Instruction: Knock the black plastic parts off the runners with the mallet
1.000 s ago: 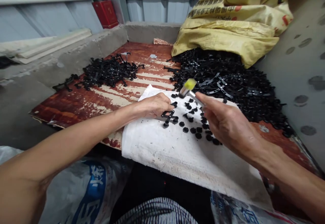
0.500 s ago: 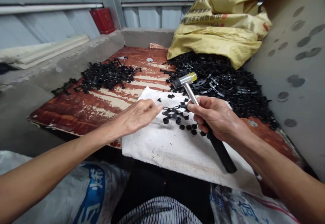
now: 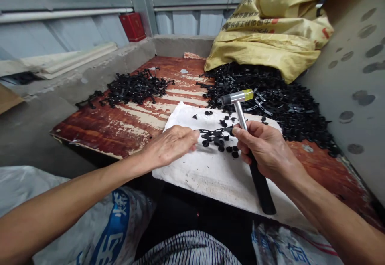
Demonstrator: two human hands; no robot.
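left hand (image 3: 168, 146): pulling back off the black frame (image 3: 215, 133) to its left end.
hammer (image 3: 241, 114): tipping back toward the person, black handle now showing below the right hand (image 3: 266, 148).

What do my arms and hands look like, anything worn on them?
Both are bare: the left hand and right hand wear no gloves, and no ring, watch or bracelet shows. The left forearm and right forearm are uncovered to the picture's edge, no sleeve in sight.
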